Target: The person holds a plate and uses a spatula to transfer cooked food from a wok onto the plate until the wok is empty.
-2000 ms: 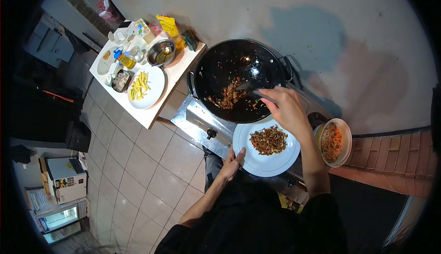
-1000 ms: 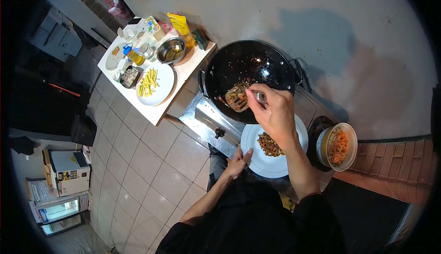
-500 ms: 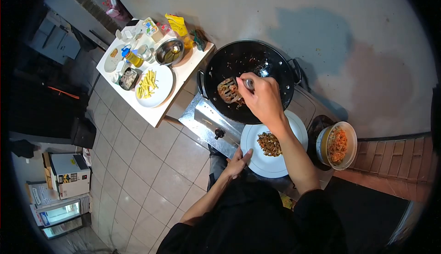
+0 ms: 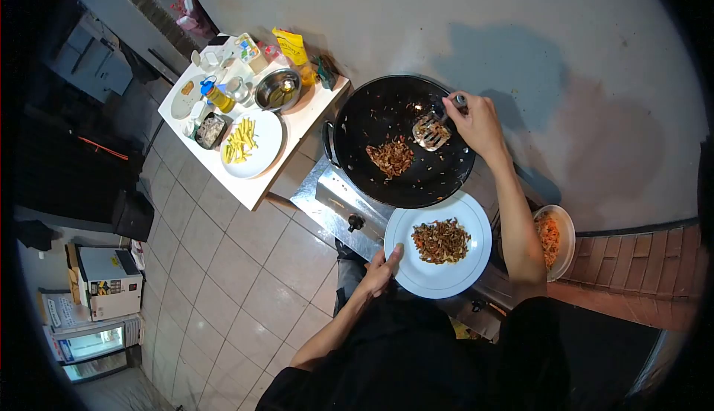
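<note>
Closed round spatula (image 4: 431, 132) handle: fingers (image 4: 455, 106) of right hand (image 4: 480, 122), blade carrying bits, inside wok (image 4: 372, 113) at far right. Pinching near rim of white plate (image 4: 431, 281) with fingers (image 4: 396, 252) of left hand (image 4: 379, 270), thumb on top. Heaped on plate: brown stir-fry (image 4: 440, 240); second heap (image 4: 392, 156) in wok, on stove (image 4: 335, 191). Right of plate, bowl (image 4: 558, 221) of orange shreds. Left, on tabletop (image 4: 301, 121): plate of yellow strips (image 4: 244, 142), steel bowl (image 4: 277, 90).
</note>
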### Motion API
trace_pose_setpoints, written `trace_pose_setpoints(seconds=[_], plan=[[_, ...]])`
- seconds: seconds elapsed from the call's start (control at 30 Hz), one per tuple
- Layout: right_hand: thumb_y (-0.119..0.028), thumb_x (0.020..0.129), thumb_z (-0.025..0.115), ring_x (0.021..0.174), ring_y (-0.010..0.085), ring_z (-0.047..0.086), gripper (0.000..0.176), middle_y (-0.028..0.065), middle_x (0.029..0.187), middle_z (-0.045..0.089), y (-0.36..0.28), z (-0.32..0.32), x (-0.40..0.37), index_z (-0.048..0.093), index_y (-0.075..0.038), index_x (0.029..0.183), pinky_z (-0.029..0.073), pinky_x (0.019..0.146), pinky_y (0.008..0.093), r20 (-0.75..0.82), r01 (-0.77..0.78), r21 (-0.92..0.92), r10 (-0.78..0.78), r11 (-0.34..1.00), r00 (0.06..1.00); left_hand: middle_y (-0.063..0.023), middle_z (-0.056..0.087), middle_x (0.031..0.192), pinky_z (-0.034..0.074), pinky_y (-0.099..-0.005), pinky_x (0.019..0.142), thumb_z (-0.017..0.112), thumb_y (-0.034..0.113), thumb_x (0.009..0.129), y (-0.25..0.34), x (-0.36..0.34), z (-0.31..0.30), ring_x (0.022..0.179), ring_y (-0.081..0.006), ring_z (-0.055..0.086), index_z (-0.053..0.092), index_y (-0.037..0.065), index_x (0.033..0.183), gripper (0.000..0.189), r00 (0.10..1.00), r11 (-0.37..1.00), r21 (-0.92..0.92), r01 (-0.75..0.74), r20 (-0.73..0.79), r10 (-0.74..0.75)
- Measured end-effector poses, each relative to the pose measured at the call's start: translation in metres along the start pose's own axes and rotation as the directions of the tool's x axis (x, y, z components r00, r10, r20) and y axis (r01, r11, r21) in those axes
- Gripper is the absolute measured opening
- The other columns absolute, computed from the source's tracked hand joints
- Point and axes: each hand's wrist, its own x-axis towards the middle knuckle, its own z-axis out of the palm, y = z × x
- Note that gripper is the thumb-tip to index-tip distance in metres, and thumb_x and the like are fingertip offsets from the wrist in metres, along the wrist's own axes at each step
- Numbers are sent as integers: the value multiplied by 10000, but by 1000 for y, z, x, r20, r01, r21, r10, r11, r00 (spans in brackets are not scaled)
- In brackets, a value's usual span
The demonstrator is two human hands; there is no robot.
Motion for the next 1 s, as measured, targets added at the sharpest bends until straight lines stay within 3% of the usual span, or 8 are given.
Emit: trace_pose_setpoints(seconds=[0.17,0.43,0.47,0.5,0.57,0.7,0.77,1.0], plan=[[-179,839,639,621,315,597,219,185,740,631,-5,1,-3,640,39,863,452,595,351,87,-24,83,17,996,996,-86,602,1013,466,-249,690,525,477,916,3,-5,14,896,-129,548,525,30,1207,533,963,984,-62,167,-203,-177],[-172,836,644,645,301,614,214,195,796,642,2,-4,6,651,31,903,459,621,353,56,36,41,-38,998,998,21,433,470,155,-262,232,493,468,929,5,-26,6,229,-75,249,587,1,1036,488,972,990,122,-71,-215,96],[-173,836,646,641,307,612,215,196,795,642,4,-5,8,652,31,904,459,621,353,55,24,24,-25,999,998,18,503,580,273,-231,320,519,422,933,17,-38,-4,368,-55,391,590,-4,1018,440,987,994,108,34,-158,-16],[-173,836,646,641,307,612,215,196,795,642,10,-1,12,652,31,904,459,621,353,59,25,26,-26,999,998,33,529,704,357,-215,474,546,375,932,13,-36,3,570,-36,466,598,-3,1001,387,938,970,0,-244,-253,236],[-170,839,648,648,273,627,214,192,778,640,24,13,17,652,35,902,463,623,339,-1,108,106,-108,988,994,47,523,796,368,-217,593,562,338,930,13,-60,-16,723,-31,465,605,12,982,333,961,994,-84,-64,-274,39],[-169,840,654,667,215,639,207,170,794,652,0,14,11,656,29,905,470,629,306,249,-102,105,74,989,966,48,537,675,339,-215,448,573,386,911,-18,-87,-69,540,-42,472,618,25,980,370,913,1000,-1,11,-409,-10],[-162,839,661,681,162,627,203,137,836,664,3,15,12,659,25,918,469,623,286,254,74,313,-158,947,954,11,585,755,380,-215,466,595,384,896,-24,-98,-77,546,-50,494,608,2,1035,406,856,977,-111,-183,-506,103],[-85,860,622,653,135,578,155,87,874,645,-3,31,30,664,-24,997,475,595,274,270,83,413,-209,907,940,-76,616,991,504,-285,704,606,339,895,-6,-139,-111,854,-150,598,541,-27,1134,442,742,924,-177,-339,-654,147]])
